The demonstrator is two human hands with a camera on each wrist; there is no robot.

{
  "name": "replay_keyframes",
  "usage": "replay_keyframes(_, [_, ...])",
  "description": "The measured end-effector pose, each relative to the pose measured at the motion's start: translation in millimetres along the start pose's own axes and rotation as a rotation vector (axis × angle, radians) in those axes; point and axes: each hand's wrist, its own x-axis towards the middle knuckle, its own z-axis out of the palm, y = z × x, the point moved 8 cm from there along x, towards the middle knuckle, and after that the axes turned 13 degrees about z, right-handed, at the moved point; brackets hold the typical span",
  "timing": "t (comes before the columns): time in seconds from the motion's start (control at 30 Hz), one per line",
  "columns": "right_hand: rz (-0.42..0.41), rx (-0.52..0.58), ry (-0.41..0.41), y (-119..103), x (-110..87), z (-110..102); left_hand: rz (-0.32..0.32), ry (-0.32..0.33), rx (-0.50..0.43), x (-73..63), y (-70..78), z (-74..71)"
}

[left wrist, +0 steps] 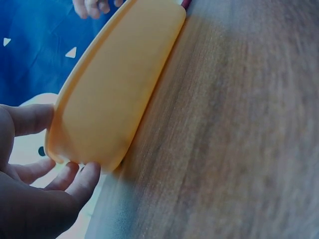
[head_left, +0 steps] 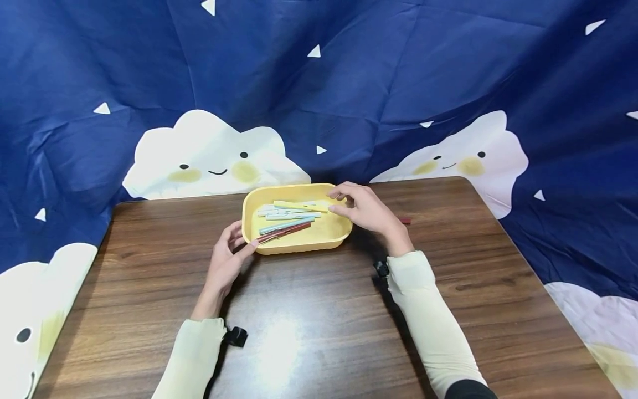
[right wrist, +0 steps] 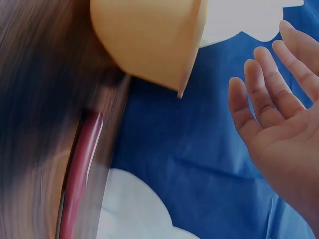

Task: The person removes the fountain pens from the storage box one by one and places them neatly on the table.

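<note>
A shallow yellow plastic basket (head_left: pixel 304 247) sits at the back of the table with several pens in it. Among them are a yellow pen (head_left: pixel 299 205), a light blue pen (head_left: pixel 289 225) and a dark red pen (head_left: pixel 291 230); some pale ones overlap beneath. At the basket's left end, my left hand (head_left: pixel 226 260) grips the rim, thumb on the front side and fingers around the corner. My right hand (head_left: pixel 366 209) hovers over the right end, fingers loosely bent and holding nothing. The right wrist view shows that hand's fingers (right wrist: pixel 269 89) apart from the basket.
Another red pen (right wrist: pixel 82 174) lies on the table to the right of the basket, partly behind my right wrist in the head view. The brown wooden table (head_left: pixel 319 310) ends at a dark blue curtain (head_left: pixel 349 72) with cloud prints.
</note>
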Motion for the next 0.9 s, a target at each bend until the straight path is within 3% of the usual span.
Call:
replay_keyframes(0.5, [-0.002,0.004,-0.105,-15.5,16.1,36.4,0.007,0.007,-0.013,0.2,-1.3,1.0])
replay_keyframes(0.9, [0.039,0.002,-0.155,-11.7,26.7,65.7,0.005,0.008,-0.017,0.0,-1.0,0.4])
